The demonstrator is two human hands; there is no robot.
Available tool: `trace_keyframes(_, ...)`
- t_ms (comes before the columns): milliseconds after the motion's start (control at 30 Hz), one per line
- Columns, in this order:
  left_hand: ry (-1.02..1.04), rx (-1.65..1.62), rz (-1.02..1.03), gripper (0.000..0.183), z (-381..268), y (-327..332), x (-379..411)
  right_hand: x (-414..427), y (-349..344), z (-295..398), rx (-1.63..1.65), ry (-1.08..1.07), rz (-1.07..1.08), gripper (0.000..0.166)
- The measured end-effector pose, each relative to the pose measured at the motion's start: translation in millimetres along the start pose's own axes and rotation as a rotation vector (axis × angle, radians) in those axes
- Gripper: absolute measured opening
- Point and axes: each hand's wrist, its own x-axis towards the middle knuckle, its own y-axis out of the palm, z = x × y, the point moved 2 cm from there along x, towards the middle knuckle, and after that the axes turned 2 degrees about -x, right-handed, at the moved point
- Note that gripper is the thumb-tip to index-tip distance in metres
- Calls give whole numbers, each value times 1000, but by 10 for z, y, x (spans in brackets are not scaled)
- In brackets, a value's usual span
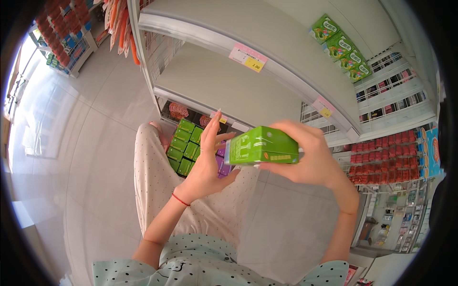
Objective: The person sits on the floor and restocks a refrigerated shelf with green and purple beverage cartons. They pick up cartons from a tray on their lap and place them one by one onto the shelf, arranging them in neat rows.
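My right hand [311, 153] grips a green drink carton [264, 144] from its right end, holding it in the air above my lap. Fingers spread, my left hand [207, 157] is raised just to the left of that carton and holds nothing. Below, between my knees and the shelf, several green cartons [182, 143] stand packed in rows, with purple cartons [223, 166] beside them, partly hidden by my left hand. On the upper shelf [200, 10], a row of green cartons [341, 48] stands at the right end.
A lower shelf board [229, 78] runs under the upper one. Price tags [248, 57] sit along the shelf edge. Orange packets [121, 25] hang at the upper left. On the right are racks of red packets [386, 153]. Grey tiled floor [103, 161] surrounds my legs.
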Motion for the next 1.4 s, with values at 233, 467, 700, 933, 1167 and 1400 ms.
trace_keyframes(233, -410, 261, 506, 50, 1203, -99, -353, -3, -842, -293, -715, -386, -644, 49)
trace_keyframes(467, -622, 838, 671, 55, 2117, -10, -940, 222, -1266, -1323, -723, -1, -581, 46)
trace_keyframes(700, -558, 1098, 767, 73, 2474, 86, -1358, 410, -1563, -1900, -527, 299, -477, 58)
trace_keyframes(933, -534, 1240, 667, 69, 2393, 210, -1461, 760, -1516, -2206, -1073, 308, -367, 103)
trace_keyframes(1167, -512, 1333, 688, 73, 2423, 289, -1507, 1033, -1636, -2519, -1104, 409, -344, 118)
trace_keyframes(1400, -608, 1351, 738, 71, 2417, 352, -1485, 1093, -1789, -2821, -1089, 451, -348, 119)
